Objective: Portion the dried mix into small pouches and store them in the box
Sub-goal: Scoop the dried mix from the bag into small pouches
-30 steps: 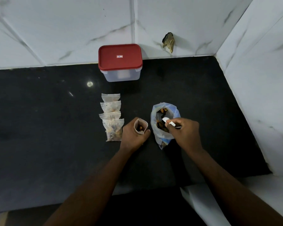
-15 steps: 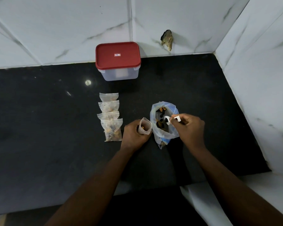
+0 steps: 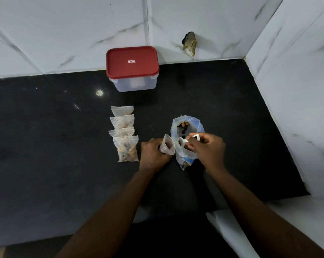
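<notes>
Grips the small pouch (image 3: 167,146) in the left hand (image 3: 153,154), fingers wrapped round its lower part, apparently to keep the mouth propped open and turned toward the other hand. Pinches a white scoop (image 3: 183,141) by the handle between thumb and fingertips of the right hand (image 3: 208,150), with the bowl just past those fingertips and down inside the mouth of the big bag of dried mix (image 3: 185,127). Holds the pouch rim right beside the bag's edge, between the two sets of fingers, probably to shorten the carry and spare spills onto the black counter (image 3: 45,146). Cannot tell whether the bowl is loaded, nor how full the pouch is. Looks like mid-fill on a fifth portion. Just outside the left knuckles: four filled pouches (image 3: 125,136), laid in an overlapping row, likely parked within easy reach for boxing together. Well beyond all the fingertips, against the wall: the box (image 3: 135,84), red lid (image 3: 120,62) on, so nothing stored yet. Next, in all likelihood: lift the scoop, tip over the pouch mouth. Worth minding the bag's floppy rim, which could snag the bowl on the way out.
</notes>
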Available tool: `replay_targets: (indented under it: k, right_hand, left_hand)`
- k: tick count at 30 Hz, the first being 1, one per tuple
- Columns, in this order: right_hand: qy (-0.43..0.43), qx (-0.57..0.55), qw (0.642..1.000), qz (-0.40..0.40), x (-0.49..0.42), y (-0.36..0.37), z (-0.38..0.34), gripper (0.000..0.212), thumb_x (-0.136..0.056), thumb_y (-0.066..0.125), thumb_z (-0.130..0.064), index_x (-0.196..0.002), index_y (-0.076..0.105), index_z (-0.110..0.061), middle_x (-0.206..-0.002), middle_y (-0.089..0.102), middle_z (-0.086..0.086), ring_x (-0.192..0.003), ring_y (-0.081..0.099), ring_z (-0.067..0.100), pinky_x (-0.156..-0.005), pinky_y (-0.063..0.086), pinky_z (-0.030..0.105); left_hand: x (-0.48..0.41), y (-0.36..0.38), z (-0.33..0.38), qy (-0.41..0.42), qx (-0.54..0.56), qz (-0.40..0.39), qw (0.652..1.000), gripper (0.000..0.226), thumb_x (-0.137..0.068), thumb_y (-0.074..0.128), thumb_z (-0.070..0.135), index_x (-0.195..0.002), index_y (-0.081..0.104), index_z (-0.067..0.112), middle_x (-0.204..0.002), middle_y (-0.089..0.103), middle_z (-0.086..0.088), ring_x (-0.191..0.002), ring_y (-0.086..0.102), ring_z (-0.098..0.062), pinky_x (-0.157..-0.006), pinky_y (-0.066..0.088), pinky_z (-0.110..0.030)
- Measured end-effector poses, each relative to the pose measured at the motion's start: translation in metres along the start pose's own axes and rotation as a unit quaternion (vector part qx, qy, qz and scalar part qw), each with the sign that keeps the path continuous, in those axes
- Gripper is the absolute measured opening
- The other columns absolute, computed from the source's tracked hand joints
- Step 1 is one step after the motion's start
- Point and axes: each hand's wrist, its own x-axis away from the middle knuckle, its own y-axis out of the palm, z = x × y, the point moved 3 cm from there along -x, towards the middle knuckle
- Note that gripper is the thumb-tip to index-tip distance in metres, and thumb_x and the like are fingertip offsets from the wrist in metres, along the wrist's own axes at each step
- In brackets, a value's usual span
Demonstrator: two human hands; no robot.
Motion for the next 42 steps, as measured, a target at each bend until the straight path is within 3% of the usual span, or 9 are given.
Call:
replay_targets:
  k: [4,6,9,14,21,24,29,38,42]
  right_hand:
    - [0.054,-0.075,0.996,0.002,-0.001,0.007,-0.003,0.017,-0.085,0.079,-0.009,-0.100,0.077,-0.017,-0.085,0.079,0.001,-0.078,0.077,0.011,-0.078,0.064,0.036]
    - [0.082,-0.109,0.991,0.009,-0.005,0.009,-0.003,0.018,-0.085,0.080,-0.008,-0.102,0.077,-0.015,-0.087,0.078,0.004,-0.078,0.078,0.015,-0.078,0.064,0.037]
    - [0.126,-0.145,0.981,0.014,-0.009,0.008,-0.003,0.020,-0.086,0.077,-0.005,-0.105,0.076,-0.011,-0.092,0.078,0.009,-0.078,0.078,0.017,-0.077,0.064,0.035]
    - [0.178,-0.182,0.967,0.029,-0.012,0.002,0.000,0.020,-0.090,0.071,0.000,-0.106,0.073,-0.011,-0.097,0.076,0.010,-0.079,0.078,0.018,-0.069,0.063,0.027]
    - [0.210,-0.204,0.956,0.037,-0.013,-0.004,0.002,0.018,-0.092,0.068,0.001,-0.108,0.071,-0.008,-0.096,0.077,0.009,-0.078,0.078,0.017,-0.066,0.063,0.024]
    - [0.196,-0.180,0.964,0.028,-0.013,-0.004,0.001,0.019,-0.092,0.069,0.000,-0.109,0.072,-0.010,-0.098,0.076,0.009,-0.080,0.078,0.016,-0.067,0.062,0.024]
    - [0.148,-0.118,0.982,0.015,-0.010,0.002,-0.005,0.019,-0.090,0.072,-0.001,-0.105,0.075,-0.013,-0.099,0.076,0.008,-0.077,0.077,0.013,-0.068,0.062,0.025]
    - [0.216,-0.217,0.951,0.029,-0.012,-0.014,-0.007,0.014,-0.092,0.070,-0.001,-0.105,0.072,-0.002,-0.095,0.077,0.017,-0.082,0.078,0.023,-0.071,0.063,0.029]
    - [0.246,-0.284,0.926,0.044,-0.012,-0.023,-0.010,0.015,-0.092,0.069,0.000,-0.107,0.071,0.000,-0.097,0.076,0.018,-0.079,0.078,0.023,-0.066,0.062,0.026]
  left_hand:
    - [-0.003,0.005,-0.006,-0.005,-0.042,-0.019,0.999,0.015,-0.084,0.077,0.031,-0.076,0.065,0.036,-0.080,0.067,0.016,-0.087,0.065,-0.011,-0.096,0.042,-0.039]
    - [-0.004,0.005,-0.006,0.000,-0.064,-0.021,0.998,0.004,-0.088,0.076,0.029,-0.088,0.073,0.027,-0.091,0.072,0.010,-0.095,0.063,-0.014,-0.090,0.030,-0.032]
    - [-0.005,0.006,-0.005,0.004,-0.080,-0.025,0.996,0.009,-0.091,0.074,0.030,-0.099,0.075,0.026,-0.103,0.074,0.009,-0.099,0.060,-0.012,-0.086,0.025,-0.029]
    - [-0.005,0.007,-0.005,-0.005,-0.062,-0.006,0.998,0.003,-0.090,0.076,0.026,-0.089,0.074,0.028,-0.092,0.074,0.009,-0.091,0.060,-0.010,-0.090,0.035,-0.035]
    - [-0.004,0.004,-0.001,-0.003,-0.076,-0.009,0.997,0.005,-0.092,0.073,0.023,-0.096,0.076,0.025,-0.098,0.075,0.007,-0.095,0.062,-0.015,-0.090,0.034,-0.034]
    - [-0.004,0.003,-0.001,0.003,-0.083,-0.025,0.996,0.011,-0.093,0.071,0.022,-0.103,0.075,0.024,-0.105,0.074,0.005,-0.101,0.061,-0.015,-0.091,0.030,-0.033]
    - [-0.003,0.003,-0.002,0.011,-0.078,-0.038,0.996,0.016,-0.092,0.072,0.017,-0.107,0.075,0.021,-0.107,0.074,0.002,-0.101,0.063,-0.019,-0.098,0.045,-0.047]
    - [-0.002,0.002,-0.003,-0.004,-0.046,-0.033,0.998,0.013,-0.089,0.075,0.021,-0.101,0.075,0.025,-0.102,0.075,0.006,-0.099,0.066,-0.015,-0.096,0.051,-0.052]
    - [0.000,0.000,0.000,0.008,0.003,-0.016,1.000,0.010,-0.084,0.074,0.037,-0.088,0.073,0.028,-0.089,0.073,0.013,-0.089,0.067,-0.006,-0.089,0.055,-0.050]
